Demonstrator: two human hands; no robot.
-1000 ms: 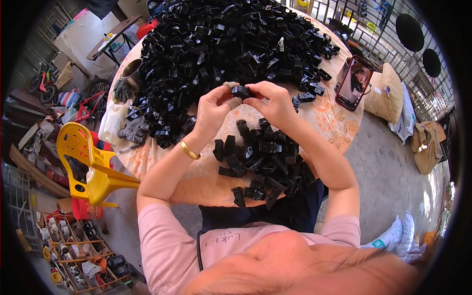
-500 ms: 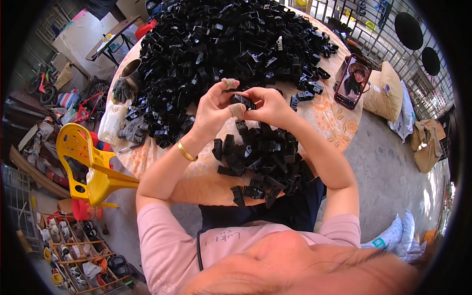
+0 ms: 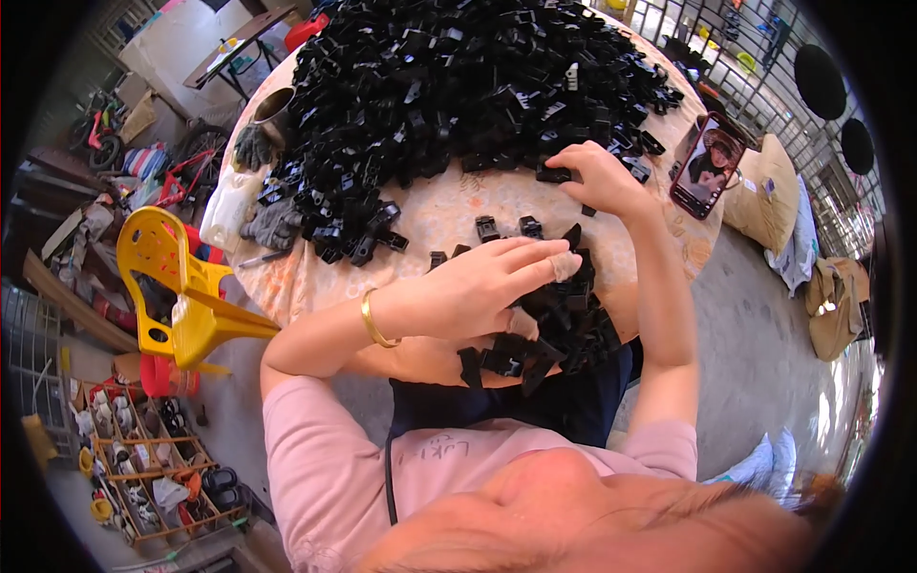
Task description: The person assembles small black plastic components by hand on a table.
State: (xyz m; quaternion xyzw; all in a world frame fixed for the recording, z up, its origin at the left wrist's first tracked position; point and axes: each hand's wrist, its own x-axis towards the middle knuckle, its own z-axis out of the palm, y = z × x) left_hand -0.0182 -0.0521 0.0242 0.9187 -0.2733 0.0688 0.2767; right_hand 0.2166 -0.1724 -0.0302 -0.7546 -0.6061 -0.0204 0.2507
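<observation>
And here, a black piece (image 3: 551, 175) is pinched, by the look of it, between the fingers of the right hand (image 3: 611, 183), right by the near fringe of the large heap (image 3: 458, 105). Over at the small heap (image 3: 579, 320), the left hand (image 3: 478, 291) is held above the pieces, its taped thumb and forefinger parted; whether anything is gripped underneath cannot be told. So how does it stand? Only a modest share is gathered in the small heap, at the near edge of the table (image 3: 444, 218), while the bulk is left massed toward the far edge; which pieces count as finished cannot be made out. The round table is covered by a patterned cloth. By its right edge a phone (image 3: 707, 167) is propped; along the left edge are seen a metal cup (image 3: 274, 107), a dark grey glove (image 3: 272, 224) and a white container (image 3: 227, 205). Farther out, a yellow chair (image 3: 201, 329) is parked past the left edge, plump sacks are stacked to the right, and shoes are lined up on a wooden rack.
</observation>
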